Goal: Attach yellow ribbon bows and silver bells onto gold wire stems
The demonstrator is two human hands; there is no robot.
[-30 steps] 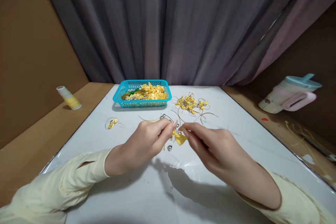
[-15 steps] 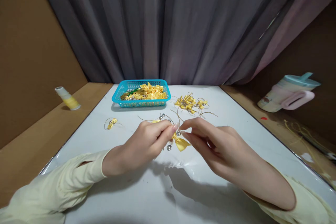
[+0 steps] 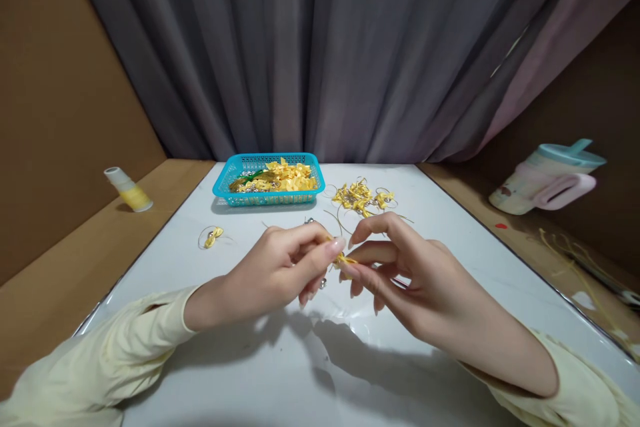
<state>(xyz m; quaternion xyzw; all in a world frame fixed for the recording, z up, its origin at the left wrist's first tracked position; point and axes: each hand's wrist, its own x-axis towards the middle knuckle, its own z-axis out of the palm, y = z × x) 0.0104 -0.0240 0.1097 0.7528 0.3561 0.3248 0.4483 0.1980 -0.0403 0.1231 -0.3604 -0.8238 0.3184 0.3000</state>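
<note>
My left hand (image 3: 270,273) and right hand (image 3: 400,273) both pinch a small bow (image 3: 344,259) (slippery ribbon), which could slip onto the desk (image 3: 250,360).

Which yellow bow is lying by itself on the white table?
The lone bow, off to the left. The rest are heaped in the blue basket, in the pile beside it, or, like the held bow, pinched between left hand and right hand.

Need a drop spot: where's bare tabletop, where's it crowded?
Bare: white table near edge; right strip beside bow pile. Crowded: blue basket and bow pile to left hand and right hand pinching a yellow bow; lone bow left.
</note>
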